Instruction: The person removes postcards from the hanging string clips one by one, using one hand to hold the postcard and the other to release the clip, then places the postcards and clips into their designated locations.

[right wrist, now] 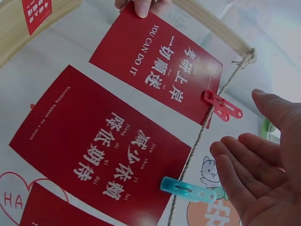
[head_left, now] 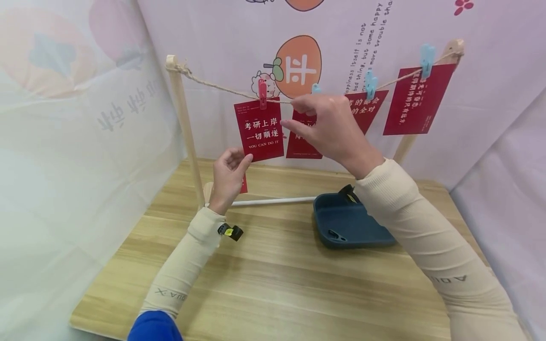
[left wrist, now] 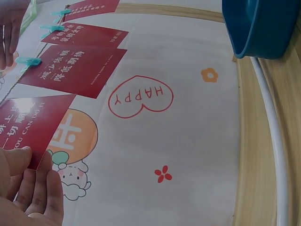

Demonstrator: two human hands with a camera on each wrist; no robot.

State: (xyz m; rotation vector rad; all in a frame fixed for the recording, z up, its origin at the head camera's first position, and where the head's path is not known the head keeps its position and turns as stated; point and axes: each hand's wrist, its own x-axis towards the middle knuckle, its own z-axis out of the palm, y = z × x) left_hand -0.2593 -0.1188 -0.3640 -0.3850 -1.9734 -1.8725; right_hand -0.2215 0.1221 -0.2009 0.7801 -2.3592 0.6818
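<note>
A red card (head_left: 261, 130) with white lettering hangs from the twine (head_left: 222, 88), clipped by a pink clothespin (head_left: 262, 97). My left hand (head_left: 229, 176) pinches its bottom edge, thumb (left wrist: 19, 160) in front and the other fingers behind. To the right of the clothespin, my right hand (head_left: 334, 127) is raised by the twine. The right wrist view shows that hand's fingers (right wrist: 242, 165) apart from the thumb, touching neither the pink clothespin (right wrist: 222, 104) nor the neighbouring blue clothespin (right wrist: 188, 189). That blue one holds another red card (right wrist: 101, 146), partly hidden behind my right hand in the head view.
Further right, two more red cards (head_left: 420, 102) hang from blue clothespins (head_left: 428, 59). Wooden posts (head_left: 184, 123) support the twine. A dark blue tray (head_left: 356, 227) and a white rod (head_left: 273, 201) lie on the wooden table (head_left: 277, 289). A printed white cloth (head_left: 222, 38) hangs behind.
</note>
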